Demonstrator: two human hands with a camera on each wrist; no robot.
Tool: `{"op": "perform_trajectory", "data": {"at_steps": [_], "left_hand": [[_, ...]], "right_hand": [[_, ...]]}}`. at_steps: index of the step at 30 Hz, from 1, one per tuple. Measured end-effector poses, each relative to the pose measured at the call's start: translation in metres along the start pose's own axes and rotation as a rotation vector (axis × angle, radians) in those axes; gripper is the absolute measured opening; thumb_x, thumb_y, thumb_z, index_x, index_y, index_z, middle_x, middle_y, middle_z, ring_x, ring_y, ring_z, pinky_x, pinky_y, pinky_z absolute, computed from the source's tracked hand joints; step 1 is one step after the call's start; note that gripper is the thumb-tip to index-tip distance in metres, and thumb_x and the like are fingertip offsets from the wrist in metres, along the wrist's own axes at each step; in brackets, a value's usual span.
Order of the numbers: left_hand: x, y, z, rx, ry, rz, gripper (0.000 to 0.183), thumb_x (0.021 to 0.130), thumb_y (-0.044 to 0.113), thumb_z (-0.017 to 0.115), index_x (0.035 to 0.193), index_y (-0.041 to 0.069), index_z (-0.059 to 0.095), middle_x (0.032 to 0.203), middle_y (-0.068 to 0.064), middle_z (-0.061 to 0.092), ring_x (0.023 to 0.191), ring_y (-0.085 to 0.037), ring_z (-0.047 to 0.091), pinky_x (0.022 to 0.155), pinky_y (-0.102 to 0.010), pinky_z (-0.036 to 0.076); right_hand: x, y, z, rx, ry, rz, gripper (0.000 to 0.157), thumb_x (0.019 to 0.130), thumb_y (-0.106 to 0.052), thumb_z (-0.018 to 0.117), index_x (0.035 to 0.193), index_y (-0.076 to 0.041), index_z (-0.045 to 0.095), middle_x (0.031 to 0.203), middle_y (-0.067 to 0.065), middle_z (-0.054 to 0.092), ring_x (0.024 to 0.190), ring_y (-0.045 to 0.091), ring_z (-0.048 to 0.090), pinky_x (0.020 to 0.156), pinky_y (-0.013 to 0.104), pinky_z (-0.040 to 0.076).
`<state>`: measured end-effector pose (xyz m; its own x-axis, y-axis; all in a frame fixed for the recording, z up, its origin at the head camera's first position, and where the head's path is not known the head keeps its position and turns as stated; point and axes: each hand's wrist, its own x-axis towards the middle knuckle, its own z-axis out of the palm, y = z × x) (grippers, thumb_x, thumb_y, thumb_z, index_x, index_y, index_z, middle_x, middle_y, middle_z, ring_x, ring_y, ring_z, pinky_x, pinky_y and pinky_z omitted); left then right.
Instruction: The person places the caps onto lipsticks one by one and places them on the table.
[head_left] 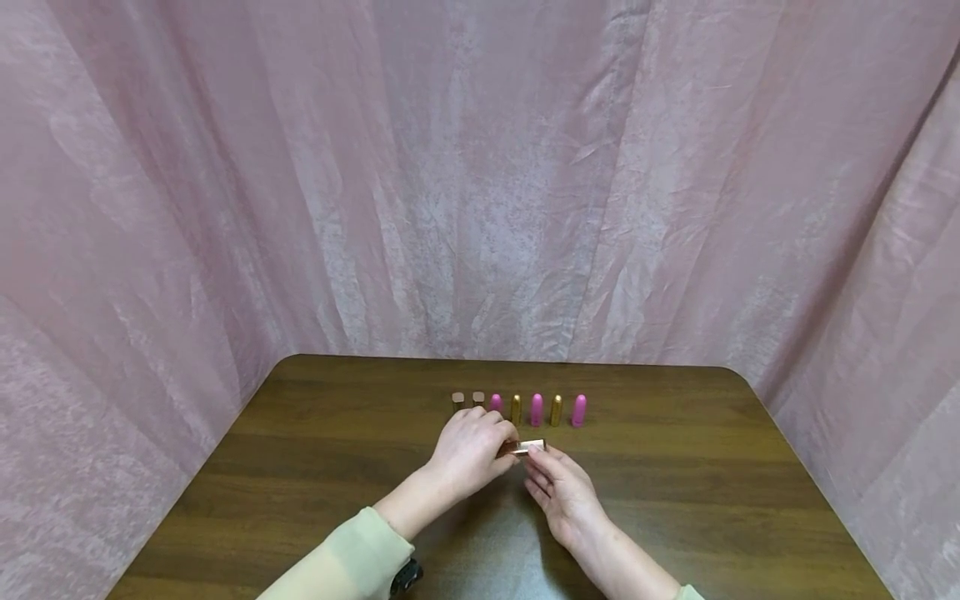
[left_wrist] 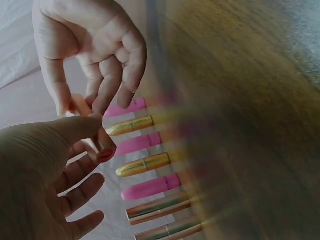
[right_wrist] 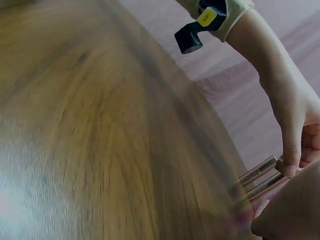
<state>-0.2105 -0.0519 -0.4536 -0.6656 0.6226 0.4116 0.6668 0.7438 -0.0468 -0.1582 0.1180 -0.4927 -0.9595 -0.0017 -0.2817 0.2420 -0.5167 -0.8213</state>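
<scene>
A rose-gold lipstick tube point(head_left: 532, 447) is held level between the two hands, above the table in front of a row of lipsticks. My left hand point(head_left: 468, 454) pinches its left end between thumb and fingers. On the other end, the thumb and fingertips of my right hand point(head_left: 566, 492) grip the tube. In the left wrist view, the tube point(left_wrist: 95, 142) shows a reddish end beside the left fingers. The left hand partly covers the row, which has two rose-gold tubes point(head_left: 458, 402) at the left, then pink point(head_left: 579, 411) and gold bullet-shaped lipsticks point(head_left: 556, 411) alternating.
The row of lipsticks stands upright across the back part of the brown wooden table point(head_left: 300, 467). Pink curtains point(head_left: 480, 183) hang behind the table and at both sides. A black wrist camera point(head_left: 405, 577) sits by the left sleeve.
</scene>
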Motion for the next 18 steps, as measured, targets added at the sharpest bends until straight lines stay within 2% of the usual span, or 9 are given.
{"op": "perform_trajectory", "data": {"at_steps": [4, 9, 14, 18], "left_hand": [[-0.008, -0.005, 0.003, -0.021, -0.01, -0.029, 0.02, 0.082, 0.034, 0.085, 0.097, 0.026, 0.076, 0.087, 0.011, 0.067, 0.081, -0.015, 0.058, 0.083, -0.037, 0.05], [-0.023, -0.023, 0.006, -0.086, -0.037, -0.09, 0.02, 0.084, 0.03, 0.084, 0.101, 0.026, 0.075, 0.092, 0.012, 0.071, 0.084, -0.015, 0.06, 0.084, -0.041, 0.05], [-0.037, -0.046, 0.003, -0.167, -0.03, -0.196, 0.021, 0.083, 0.027, 0.084, 0.1, 0.024, 0.074, 0.091, 0.012, 0.071, 0.086, -0.015, 0.06, 0.083, -0.042, 0.05], [-0.044, -0.068, 0.0, -0.259, -0.033, -0.324, 0.018, 0.082, 0.022, 0.083, 0.097, 0.022, 0.073, 0.085, 0.012, 0.069, 0.083, -0.014, 0.058, 0.076, -0.04, 0.048]], "right_hand": [[-0.002, -0.002, 0.002, -0.108, -0.016, -0.041, 0.033, 0.097, -0.018, 0.069, 0.125, -0.001, 0.059, 0.104, -0.001, 0.069, 0.101, 0.015, 0.062, 0.097, 0.038, 0.049], [-0.005, -0.011, -0.003, -0.24, -0.057, -0.072, 0.034, 0.096, -0.013, 0.069, 0.126, 0.003, 0.063, 0.117, 0.009, 0.072, 0.109, 0.019, 0.066, 0.1, 0.043, 0.048], [-0.003, -0.028, -0.023, -0.342, -0.031, -0.117, 0.034, 0.096, -0.016, 0.069, 0.125, 0.001, 0.065, 0.124, 0.011, 0.071, 0.118, 0.021, 0.064, 0.099, 0.041, 0.049], [0.0, -0.047, -0.047, -0.51, 0.004, -0.19, 0.038, 0.098, -0.021, 0.069, 0.128, 0.002, 0.065, 0.123, 0.012, 0.071, 0.114, 0.016, 0.064, 0.097, 0.037, 0.049]]}}
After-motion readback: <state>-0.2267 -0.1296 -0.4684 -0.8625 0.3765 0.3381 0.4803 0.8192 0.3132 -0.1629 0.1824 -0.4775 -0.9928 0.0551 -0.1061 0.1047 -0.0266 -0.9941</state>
